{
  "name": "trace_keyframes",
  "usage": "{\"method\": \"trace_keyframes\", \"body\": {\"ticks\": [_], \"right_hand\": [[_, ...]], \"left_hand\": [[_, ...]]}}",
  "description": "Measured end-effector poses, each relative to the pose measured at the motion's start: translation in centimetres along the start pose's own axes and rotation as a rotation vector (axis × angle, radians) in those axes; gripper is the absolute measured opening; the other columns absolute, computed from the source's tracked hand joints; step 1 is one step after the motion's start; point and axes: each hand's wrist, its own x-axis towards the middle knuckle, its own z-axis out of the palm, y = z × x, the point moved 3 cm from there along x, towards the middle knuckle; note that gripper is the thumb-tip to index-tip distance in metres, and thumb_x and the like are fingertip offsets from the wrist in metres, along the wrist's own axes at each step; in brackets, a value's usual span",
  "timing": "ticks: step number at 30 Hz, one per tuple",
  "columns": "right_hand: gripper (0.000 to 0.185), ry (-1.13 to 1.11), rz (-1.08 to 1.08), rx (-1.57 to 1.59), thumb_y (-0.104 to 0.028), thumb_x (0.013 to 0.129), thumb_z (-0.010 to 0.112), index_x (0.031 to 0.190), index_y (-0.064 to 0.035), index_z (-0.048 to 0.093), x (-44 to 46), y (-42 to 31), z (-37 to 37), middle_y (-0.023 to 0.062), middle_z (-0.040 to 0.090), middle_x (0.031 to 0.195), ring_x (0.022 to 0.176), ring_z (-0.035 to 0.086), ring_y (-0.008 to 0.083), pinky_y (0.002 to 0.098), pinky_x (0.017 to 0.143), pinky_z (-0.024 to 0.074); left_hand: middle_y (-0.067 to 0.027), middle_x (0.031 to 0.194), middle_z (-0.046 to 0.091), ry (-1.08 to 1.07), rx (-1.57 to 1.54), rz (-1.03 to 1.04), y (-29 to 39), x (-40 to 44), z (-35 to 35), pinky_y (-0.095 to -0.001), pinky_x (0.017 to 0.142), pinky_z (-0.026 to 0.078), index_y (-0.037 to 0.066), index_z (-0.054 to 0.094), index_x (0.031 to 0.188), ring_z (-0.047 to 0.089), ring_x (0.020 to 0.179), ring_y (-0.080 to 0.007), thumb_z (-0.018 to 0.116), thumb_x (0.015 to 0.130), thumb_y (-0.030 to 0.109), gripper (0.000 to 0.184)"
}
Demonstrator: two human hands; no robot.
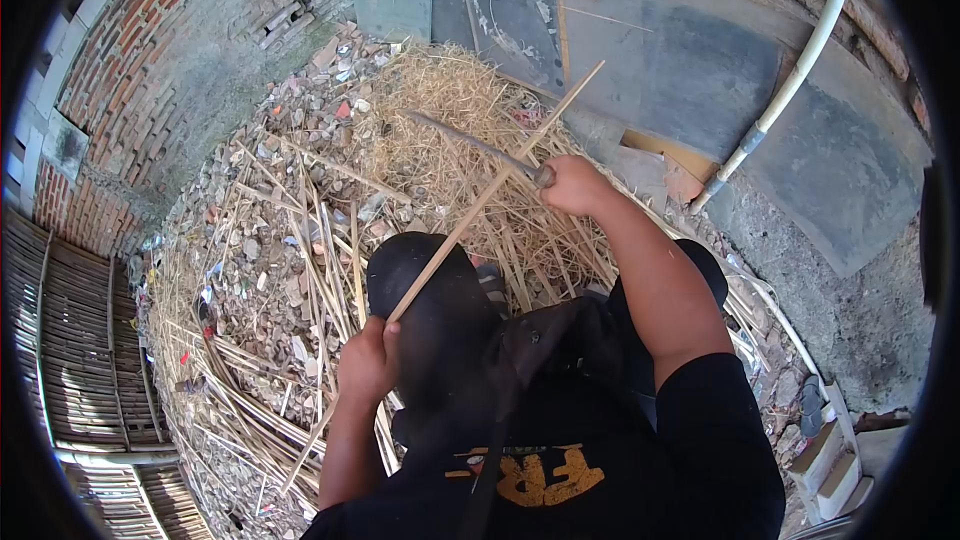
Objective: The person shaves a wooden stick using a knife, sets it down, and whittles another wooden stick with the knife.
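Observation:
My left hand [367, 360] is closed round the lower part of a long pale bamboo strip [465, 223], which slants up and to the right past my knee. In my right hand [574, 186] is the handle of a long dark knife [460, 134], its blade pointing up and to the left. The blade crosses over the strip close to the handle; whether it touches the strip I cannot tell. Below them lies a heap of straw-like shavings [430, 90].
Loose bamboo strips [250, 395] lie over rubble [255, 240] on the left. A brick wall [150, 110] stands at the upper left. Grey panels [660, 70] and a pale pipe [790, 90] are at the upper right. A slatted bamboo screen [80, 330] borders the far left.

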Motion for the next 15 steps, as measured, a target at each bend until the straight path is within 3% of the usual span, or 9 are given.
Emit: {"method": "trace_keyframes", "body": {"ticks": [2, 7, 10, 13, 15], "right_hand": [[0.036, 0.118, 0.032, 0.054, -0.021, 0.079, 0.068, 0.110, -0.0027, 0.073, 2.0, 2.8, 0.6, 0.0217, 0.075, 0.108, 0.100, 0.071, 0.0401, 0.0483, 0.088, 0.0573], [0.037, 0.243, 0.048, 0.053, -0.022, 0.081, 0.070, 0.113, -0.0037, 0.073, -0.4, 1.0, 0.1, 0.0215, 0.075, 0.107, 0.101, 0.071, 0.0388, 0.0467, 0.089, 0.0578], [0.034, 0.141, 0.016, 0.060, -0.021, 0.081, 0.071, 0.112, -0.0083, 0.074, -2.3, -1.2, -0.8, 0.0200, 0.075, 0.105, 0.101, 0.072, 0.0382, 0.0473, 0.089, 0.0579], [0.031, 0.004, -0.099, -0.160, -0.020, 0.080, 0.071, 0.110, -0.0114, 0.075, -3.7, -3.4, -0.7, 0.0180, 0.075, 0.101, 0.099, 0.072, 0.0373, 0.0482, 0.087, 0.0581], [0.029, 0.052, -0.159, -0.121, -0.021, 0.078, 0.073, 0.105, -0.0094, 0.074, -2.9, -3.0, -0.3, 0.0166, 0.075, 0.093, 0.091, 0.072, 0.0373, 0.0472, 0.081, 0.0574]], "left_hand": [[-0.0297, 0.074, 0.065, -0.011, 0.034, -0.019, 0.3, 0.0, -0.5, -0.0622, 0.067, 0.048, 0.004, 0.057, 0.094, 0.065, 0.076, -0.0536, 0.053, 0.107, 0.033, 0.033], [-0.0290, 0.074, 0.065, -0.040, -0.002, 0.028, -0.6, 0.4, -0.6, -0.0620, 0.068, 0.048, 0.003, 0.056, 0.093, 0.064, 0.075, -0.0538, 0.052, 0.108, 0.035, 0.035], [-0.0287, 0.073, 0.064, -0.034, -0.043, 0.025, -0.2, 0.5, -0.1, -0.0613, 0.067, 0.047, 0.003, 0.055, 0.092, 0.064, 0.074, -0.0534, 0.052, 0.108, 0.034, 0.036], [-0.0287, 0.072, 0.064, -0.037, -0.077, 0.035, 0.3, 0.7, 0.0, -0.0605, 0.066, 0.047, 0.002, 0.055, 0.091, 0.064, 0.074, -0.0532, 0.052, 0.108, 0.034, 0.036], [-0.0288, 0.072, 0.063, -0.040, -0.085, 0.043, -0.1, 0.6, -0.1, -0.0599, 0.065, 0.047, 0.002, 0.055, 0.091, 0.063, 0.074, -0.0532, 0.052, 0.108, 0.033, 0.036]]}}
